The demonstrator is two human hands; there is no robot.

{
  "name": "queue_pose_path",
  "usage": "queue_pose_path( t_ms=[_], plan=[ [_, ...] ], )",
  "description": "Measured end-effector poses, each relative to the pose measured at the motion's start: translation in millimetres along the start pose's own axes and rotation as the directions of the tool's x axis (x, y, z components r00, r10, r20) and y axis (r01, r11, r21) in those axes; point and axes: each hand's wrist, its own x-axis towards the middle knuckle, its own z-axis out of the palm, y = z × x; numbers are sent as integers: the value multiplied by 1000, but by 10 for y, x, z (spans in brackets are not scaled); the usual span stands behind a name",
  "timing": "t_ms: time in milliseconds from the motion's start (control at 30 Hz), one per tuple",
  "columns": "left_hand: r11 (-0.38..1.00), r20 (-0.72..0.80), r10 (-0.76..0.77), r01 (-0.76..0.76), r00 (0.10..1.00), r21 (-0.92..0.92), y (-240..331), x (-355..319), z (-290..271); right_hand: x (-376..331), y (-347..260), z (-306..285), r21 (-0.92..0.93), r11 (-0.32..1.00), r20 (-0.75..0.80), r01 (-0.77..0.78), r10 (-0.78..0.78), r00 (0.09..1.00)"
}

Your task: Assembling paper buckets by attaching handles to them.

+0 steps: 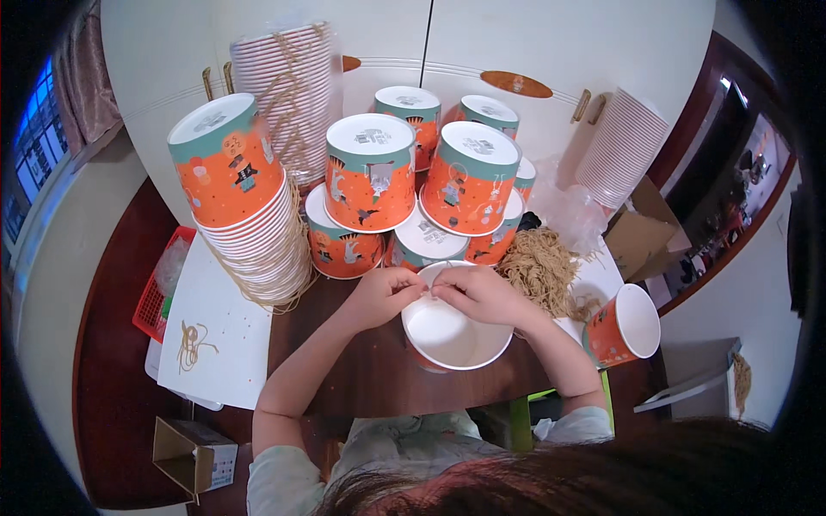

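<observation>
An open paper bucket (452, 335), white inside, stands in front of me on the dark brown table (370, 378). Over its far rim, my left hand (387, 295) and my right hand (478, 291) meet with their fingertips close together. Both are closed in a pinch. Whatever lies between the fingers is too small and too covered to name. Just beyond my hands, several orange and green printed paper buckets (370, 176) are piled upside down. A heap of tan cords (540, 271) lies beside my right forearm.
At the left leans a tall nested stack of buckets (249, 249) with cords hanging on it. Loose cord (196, 344) lies on a white surface nearby. Another bucket (632, 322) tilts at the right edge. Wrapped stacks (288, 95) stand by white cabinet doors. A cardboard box (194, 456) sits below left.
</observation>
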Motion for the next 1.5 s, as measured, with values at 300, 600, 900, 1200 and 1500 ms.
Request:
queue_pose_path(
  t_ms=[300, 600, 900, 1200, 1500],
  plan=[
    [975, 120, -20, 46, 993, -218, -68, 10, -79, 26, 56, 44, 23, 1000, -98, -11, 13, 995],
    [963, 166, -40, 82, 985, -256, -42, 17, -151, -6, -80, 213, -272, 962, -145, 14, -55, 988],
    [939, 208, -108, 168, 972, -299, -9, 13, -272, 50, -198, 264, -72, 996, -168, -44, 32, 985],
    [969, 186, -99, 137, 977, -204, 10, -6, -369, 179, -259, 420, -256, 966, -75, -23, 3, 997],
    [961, 101, -119, 141, 988, -239, 41, -10, -312, 255, -85, 411, -201, 975, -203, -94, 52, 978]
  ],
)
